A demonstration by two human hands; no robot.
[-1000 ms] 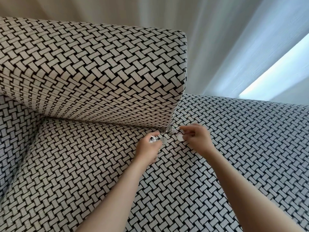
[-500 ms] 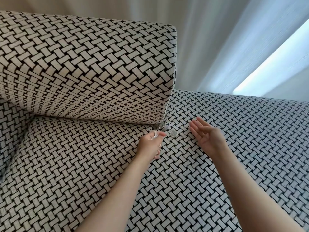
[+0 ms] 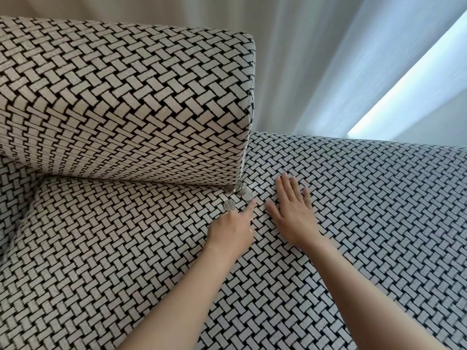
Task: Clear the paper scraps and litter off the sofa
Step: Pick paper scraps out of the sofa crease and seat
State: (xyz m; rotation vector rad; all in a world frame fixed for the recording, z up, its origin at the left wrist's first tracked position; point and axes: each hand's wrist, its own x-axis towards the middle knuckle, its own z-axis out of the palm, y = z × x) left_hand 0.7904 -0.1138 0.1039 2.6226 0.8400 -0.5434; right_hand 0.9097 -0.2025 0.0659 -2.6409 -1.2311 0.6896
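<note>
Several small silver discs, like coins, lie on the woven black-and-white sofa seat. A cluster of discs sits at the lower right corner of the back cushion, and one patterned disc lies alone just in front. My left hand is mostly curled, its index finger stretched out between the lone disc and the cluster, holding nothing that I can see. My right hand lies flat on the seat, fingers spread, just right of the discs and holding nothing. No paper scraps show.
The back cushion leans over the seat on the left. Pale curtains hang behind the sofa, with a bright strip of window at the right. The seat stretches away to the right and toward me.
My right hand let go of the small pieces it pinched and now lies flat on the seat. My left hand uncurled its index finger toward the discs, which now lie uncovered.
</note>
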